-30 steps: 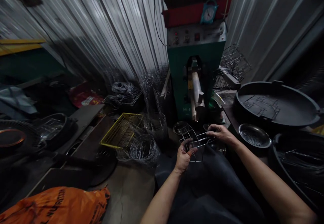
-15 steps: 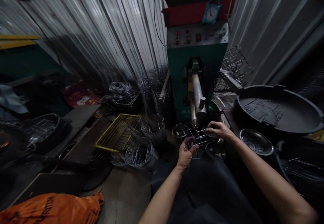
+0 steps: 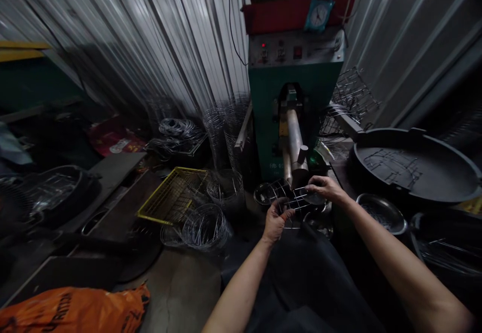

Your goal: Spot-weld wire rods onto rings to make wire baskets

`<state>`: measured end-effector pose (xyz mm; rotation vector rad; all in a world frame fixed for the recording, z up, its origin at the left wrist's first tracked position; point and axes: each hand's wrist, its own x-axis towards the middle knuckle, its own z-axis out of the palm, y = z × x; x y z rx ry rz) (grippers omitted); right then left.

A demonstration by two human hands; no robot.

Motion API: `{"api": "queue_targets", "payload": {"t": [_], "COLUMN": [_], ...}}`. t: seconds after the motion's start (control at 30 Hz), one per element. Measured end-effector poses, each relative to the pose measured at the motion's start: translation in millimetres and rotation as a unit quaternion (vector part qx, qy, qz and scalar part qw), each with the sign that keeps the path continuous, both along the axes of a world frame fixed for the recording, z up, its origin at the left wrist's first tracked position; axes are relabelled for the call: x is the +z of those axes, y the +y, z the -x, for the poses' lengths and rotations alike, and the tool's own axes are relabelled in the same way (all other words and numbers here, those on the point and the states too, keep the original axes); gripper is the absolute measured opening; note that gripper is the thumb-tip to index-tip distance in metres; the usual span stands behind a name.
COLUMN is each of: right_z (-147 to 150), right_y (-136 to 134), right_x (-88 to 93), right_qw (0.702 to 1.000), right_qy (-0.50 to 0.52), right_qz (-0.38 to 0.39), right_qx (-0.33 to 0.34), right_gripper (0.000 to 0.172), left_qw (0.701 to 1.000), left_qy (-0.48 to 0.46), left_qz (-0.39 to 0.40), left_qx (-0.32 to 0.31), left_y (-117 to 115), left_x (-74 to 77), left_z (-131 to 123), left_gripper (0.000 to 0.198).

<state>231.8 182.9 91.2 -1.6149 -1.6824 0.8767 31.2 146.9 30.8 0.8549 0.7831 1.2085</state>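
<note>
My left hand (image 3: 274,220) is closed around the near-left side of a small wire rack (image 3: 297,203), a grid of thin metal rods. At the rack's right end, my right hand (image 3: 326,188) pinches with thumb and fingers. The rack sits right beneath the rod-like electrode (image 3: 295,132) of a green spot welding machine (image 3: 259,92); whether the tip touches the wire is hard to make out. A small round dish (image 3: 263,194) lies just left of the rack, and another dish (image 3: 319,225) shows below my right hand.
Left stand a yellow wire basket (image 3: 161,192) and coiled wire bundles (image 3: 206,226). At the right are a large black pan (image 3: 440,172) with wire pieces, a metal bowl (image 3: 395,227) and a dark tub (image 3: 416,217). An orange bag (image 3: 75,308) lies front left.
Both hands keep hold of the wire rack. It has tilted slightly and come up a little towards the electrode tip. The whole view has shifted slightly.
</note>
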Motion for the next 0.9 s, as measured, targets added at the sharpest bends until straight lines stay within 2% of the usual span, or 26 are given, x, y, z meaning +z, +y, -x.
{"api": "queue_targets", "payload": {"t": [0.2, 0.4, 0.5, 0.57, 0.73, 0.9], "right_z": [1, 4, 1, -3, -13, -19], "right_y": [1, -1, -2, -4, -8, -9], "right_x": [4.3, 6.1, 2.5, 1.2, -1.5, -12.4], "right_qw": [1.000, 1.000, 0.998, 0.995, 0.971, 0.961], "right_qy": [-0.011, -0.023, -0.045, -0.068, -0.149, -0.196], "right_qz": [-0.006, 0.008, -0.028, -0.071, -0.135, -0.154], "right_qx": [-0.004, -0.011, -0.015, 0.007, 0.128, 0.117], "right_gripper": [0.039, 0.038, 0.035, 0.034, 0.027, 0.021], "left_qw": [1.000, 1.000, 0.999, 1.000, 1.000, 0.999], "left_qy": [-0.007, -0.019, -0.017, -0.013, -0.004, -0.014], "left_qz": [0.028, 0.012, 0.012, 0.012, 0.009, 0.026], "left_qx": [0.000, -0.017, -0.024, -0.022, -0.020, -0.037], "left_y": [2, 2, 3, 3, 3, 3], "left_x": [-2.3, -0.9, -0.6, -0.9, -0.4, 2.5], "left_z": [-1, 0, 1, 1, 3, 6], "left_gripper": [0.037, 0.036, 0.037, 0.036, 0.036, 0.040]}}
